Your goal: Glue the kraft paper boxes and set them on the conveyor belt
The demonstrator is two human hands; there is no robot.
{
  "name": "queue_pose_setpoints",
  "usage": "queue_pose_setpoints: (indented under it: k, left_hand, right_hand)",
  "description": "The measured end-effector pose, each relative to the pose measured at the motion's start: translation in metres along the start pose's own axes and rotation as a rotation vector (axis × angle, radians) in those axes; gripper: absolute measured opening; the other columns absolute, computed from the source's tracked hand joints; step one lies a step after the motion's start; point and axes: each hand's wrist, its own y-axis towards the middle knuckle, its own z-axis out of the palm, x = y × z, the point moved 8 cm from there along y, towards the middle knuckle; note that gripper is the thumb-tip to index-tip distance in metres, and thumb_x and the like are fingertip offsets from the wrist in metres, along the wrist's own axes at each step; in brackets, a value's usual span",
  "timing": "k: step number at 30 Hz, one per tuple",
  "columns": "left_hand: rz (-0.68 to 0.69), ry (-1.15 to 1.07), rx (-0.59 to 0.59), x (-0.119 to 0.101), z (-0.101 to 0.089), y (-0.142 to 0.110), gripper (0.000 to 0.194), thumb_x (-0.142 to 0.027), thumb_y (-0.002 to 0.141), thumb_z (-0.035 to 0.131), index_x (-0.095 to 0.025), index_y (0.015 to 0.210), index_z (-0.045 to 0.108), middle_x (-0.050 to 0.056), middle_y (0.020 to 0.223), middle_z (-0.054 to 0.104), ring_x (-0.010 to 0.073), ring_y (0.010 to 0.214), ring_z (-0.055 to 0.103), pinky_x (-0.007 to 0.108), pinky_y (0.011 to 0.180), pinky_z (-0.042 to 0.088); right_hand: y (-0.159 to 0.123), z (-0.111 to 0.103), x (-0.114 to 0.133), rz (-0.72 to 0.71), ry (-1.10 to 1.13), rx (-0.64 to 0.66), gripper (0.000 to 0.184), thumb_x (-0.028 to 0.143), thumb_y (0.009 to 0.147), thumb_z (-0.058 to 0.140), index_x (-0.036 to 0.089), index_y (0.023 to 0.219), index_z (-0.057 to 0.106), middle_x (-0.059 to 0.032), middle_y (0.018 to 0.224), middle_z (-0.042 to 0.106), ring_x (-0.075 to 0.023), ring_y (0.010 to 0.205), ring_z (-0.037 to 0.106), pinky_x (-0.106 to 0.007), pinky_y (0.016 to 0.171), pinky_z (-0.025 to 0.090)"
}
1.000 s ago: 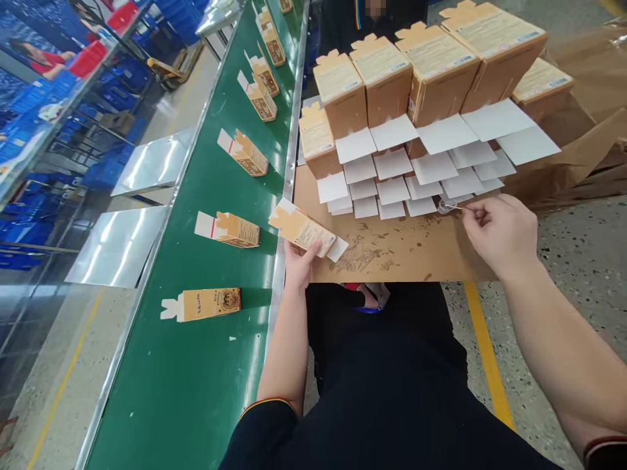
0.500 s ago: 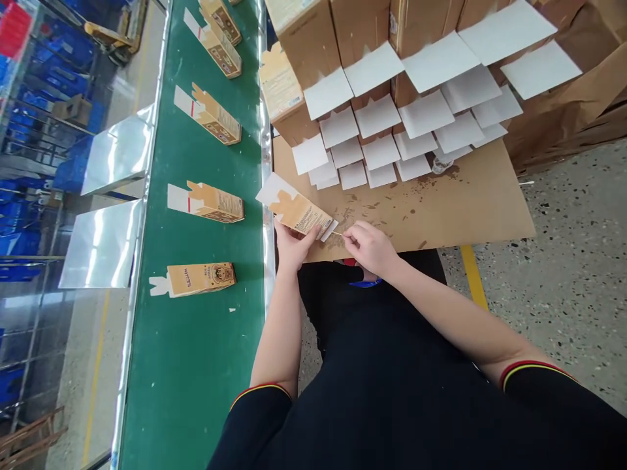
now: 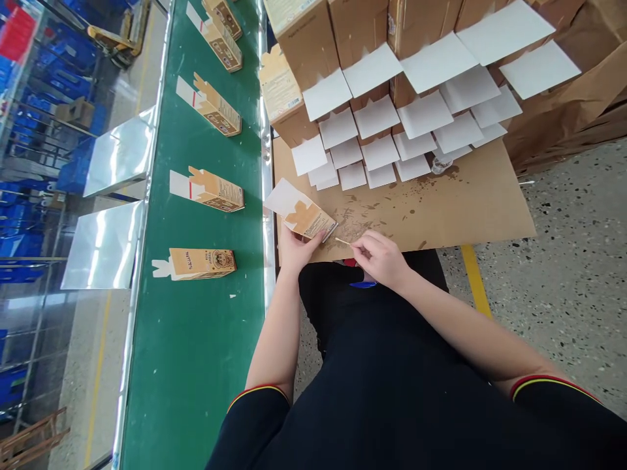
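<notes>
My left hand (image 3: 295, 251) is closed around the lower part of a small tan printed carton (image 3: 311, 220), which lies tilted over the cardboard-covered table. The carton's white flap sticks out at the upper left, and its other end points toward my right hand. In my right hand (image 3: 379, 256), a thin stick that looks like a cotton swab (image 3: 344, 241) is pinched between thumb and fingers. The swab's pale tip points left, a short gap from the carton's near end. My left fingers are partly hidden under the carton.
Left of the table runs a green conveyor belt (image 3: 196, 365) with a metal edge, carrying several cartons like the printed one (image 3: 203, 263). Stacked brown boxes (image 3: 308, 59) with white flaps (image 3: 327, 94) stand behind. Brown stains and a small clear dish (image 3: 441, 165) are on the cardboard sheet (image 3: 470, 215).
My right hand has drawn the swab back to the right, away from the carton. The white flap at the carton's near end now sits closer in. Belt cartons shifted up the picture.
</notes>
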Motion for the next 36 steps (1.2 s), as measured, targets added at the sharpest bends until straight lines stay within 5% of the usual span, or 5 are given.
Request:
queue_pose_setpoints:
  k: [10,24,27,33,36]
  left_hand:
    - [0.087,0.139,-0.028,-0.016,0.005,-0.012,0.081,-0.033,0.065,0.112,-0.024,0.132,0.067,0.016,0.138,0.076,0.043,0.146,0.07,0.061,0.126,0.057]
    - [0.114,0.118,-0.079,-0.004,0.013,-0.002,0.084,-0.032,0.062,0.112,-0.025,0.131,0.064,0.016,0.138,0.076,0.0421,0.144,0.072,0.061,0.128,0.056]
    - [0.121,0.082,-0.182,-0.005,-0.024,-0.013,0.083,-0.037,0.066,0.111,-0.022,0.133,0.065,0.019,0.14,0.076,0.0413,0.141,0.074,0.065,0.127,0.056]
    - [0.139,0.195,-0.722,-0.003,-0.184,-0.08,0.1,-0.04,0.069,0.109,-0.025,0.148,0.049,0.021,0.159,0.065,0.0405,0.153,0.067,0.066,0.128,0.056]
    - [0.009,0.196,-0.824,0.014,-0.227,-0.102,0.1,-0.034,0.063,0.109,-0.025,0.14,0.045,0.022,0.158,0.063,0.0392,0.149,0.069,0.066,0.129,0.054]
  right_hand:
    - [-0.021,-0.067,-0.003,0.205,0.0,-0.243,0.025,0.038,0.108,0.071,0.027,0.087,0.076,-0.0031,0.075,0.068,-0.0177,0.063,0.06,-0.033,0.059,0.056]
    - [-0.025,-0.069,0.007,0.184,0.048,-0.227,0.027,0.036,0.106,0.073,0.026,0.081,0.075,-0.0016,0.071,0.067,-0.0161,0.057,0.056,-0.032,0.055,0.053]
    - [-0.027,-0.079,0.006,0.18,0.058,-0.253,0.027,0.037,0.105,0.075,0.026,0.08,0.076,-0.0021,0.071,0.067,-0.0161,0.057,0.057,-0.032,0.054,0.052]
    - [-0.032,-0.103,-0.005,0.2,0.072,-0.323,0.028,0.038,0.105,0.079,0.025,0.08,0.076,-0.0027,0.07,0.068,-0.0173,0.058,0.06,-0.033,0.054,0.051]
    - [-0.026,-0.105,-0.013,0.219,0.075,-0.309,0.032,0.044,0.105,0.081,0.025,0.08,0.077,-0.0033,0.071,0.069,-0.0174,0.06,0.061,-0.033,0.055,0.052]
